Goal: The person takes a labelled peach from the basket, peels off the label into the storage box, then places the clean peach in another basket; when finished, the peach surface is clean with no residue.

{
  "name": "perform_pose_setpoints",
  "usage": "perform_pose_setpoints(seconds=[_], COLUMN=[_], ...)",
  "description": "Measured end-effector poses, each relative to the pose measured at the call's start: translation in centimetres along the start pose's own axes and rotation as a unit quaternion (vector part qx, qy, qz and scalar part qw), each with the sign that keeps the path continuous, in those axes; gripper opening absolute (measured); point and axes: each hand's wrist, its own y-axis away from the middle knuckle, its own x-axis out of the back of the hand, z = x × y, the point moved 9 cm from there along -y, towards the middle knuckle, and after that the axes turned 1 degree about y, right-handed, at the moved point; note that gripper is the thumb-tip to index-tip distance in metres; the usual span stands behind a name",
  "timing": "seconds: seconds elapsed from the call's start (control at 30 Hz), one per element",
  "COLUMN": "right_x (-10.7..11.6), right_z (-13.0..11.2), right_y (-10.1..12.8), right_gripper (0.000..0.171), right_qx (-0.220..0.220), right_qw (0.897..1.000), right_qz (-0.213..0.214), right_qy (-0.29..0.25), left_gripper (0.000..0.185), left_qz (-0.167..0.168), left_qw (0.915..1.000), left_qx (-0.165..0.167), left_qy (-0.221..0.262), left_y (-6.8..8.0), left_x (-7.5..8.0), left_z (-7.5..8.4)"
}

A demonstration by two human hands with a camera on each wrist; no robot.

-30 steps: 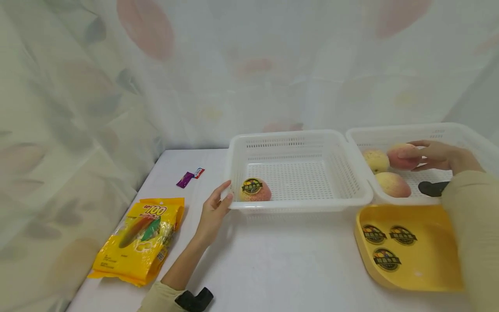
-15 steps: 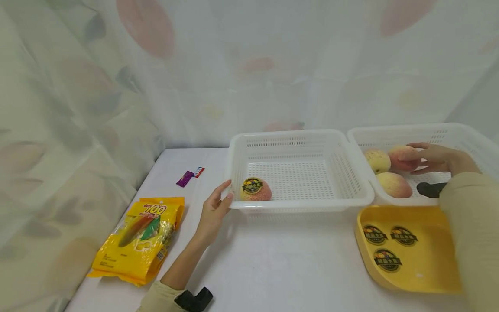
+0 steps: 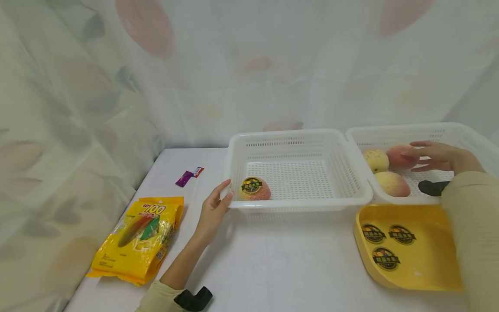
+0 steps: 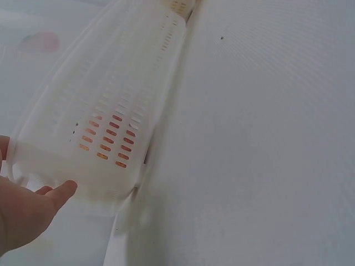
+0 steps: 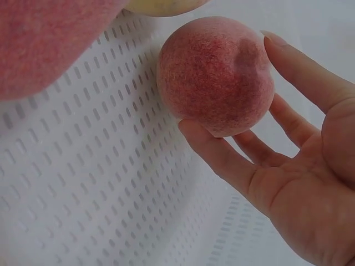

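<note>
In the head view, my left hand (image 3: 212,214) holds the near left corner of the middle white basket (image 3: 296,203), fingers on its rim and thumb at the outer wall. One peach (image 3: 259,194) with a black-and-gold label lies in that corner. My right hand (image 3: 440,156) reaches into the right white basket (image 3: 421,127) and holds a pink peach (image 3: 401,157). The right wrist view shows this red peach (image 5: 213,77) between thumb and fingertips, no label on its visible side. A yellowish peach (image 3: 375,160) and another peach (image 3: 391,184) lie beside it.
A yellow tray (image 3: 429,281) with several round fruit labels (image 3: 386,258) stands in front of the right basket, partly under my right sleeve. At left lie a yellow candy bag (image 3: 138,242) and two small wrapped pieces (image 3: 184,178). A patterned curtain (image 3: 273,65) hangs behind.
My right fingers sit slightly farther right on the peach, and more of its red side shows. My left hand stays on the basket corner.
</note>
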Motion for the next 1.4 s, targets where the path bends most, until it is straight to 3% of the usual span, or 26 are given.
perform_pose_setpoints(seconds=[0.27, 0.57, 0.67, 0.77, 0.9, 1.1, 1.3, 1.4], right_x=[0.6, 1.4, 0.9, 0.0, -2.0, -6.7, -12.3, -15.2], right_z=[-0.2, -2.0, -3.8, -5.6, -8.0, -10.7, -13.7, -14.7], right_y=[0.9, 2.4, 2.8, 3.2, 3.8, 3.6, 3.0, 2.4], right_gripper=[0.084, 0.086, 0.080, 0.053, 0.023, 0.030, 0.033, 0.041], right_qx=[0.002, 0.007, 0.034, 0.068, 0.106, 0.113, 0.153, 0.149], right_qw=[0.999, 1.000, 0.998, 0.997, 0.993, 0.987, 0.963, 0.960], right_qz=[-0.014, -0.004, -0.006, -0.019, -0.055, -0.097, -0.176, -0.189], right_qy=[-0.035, 0.028, 0.048, 0.039, -0.001, -0.064, -0.134, -0.140], left_gripper=[0.048, 0.046, 0.046, 0.046, 0.046, 0.046, 0.046, 0.046], left_qz=[0.001, 0.004, 0.004, 0.004, 0.004, 0.003, 0.004, 0.003], left_qw=[1.0000, 0.9999, 0.9999, 0.9999, 0.9999, 0.9998, 0.9997, 0.9997], left_qx=[0.001, 0.012, 0.014, 0.011, 0.010, 0.016, 0.020, 0.018], left_qy=[-0.003, -0.006, -0.007, -0.007, -0.007, -0.007, -0.015, -0.015], left_y=[0.1, 0.2, 0.3, 0.3, 0.2, -0.2, -0.4, -0.4], left_x=[0.0, 0.1, 0.1, 0.1, 0.0, -0.2, -0.4, -0.5], left_z=[0.0, 0.0, 0.1, 0.3, 0.3, -0.1, -0.3, -0.3])
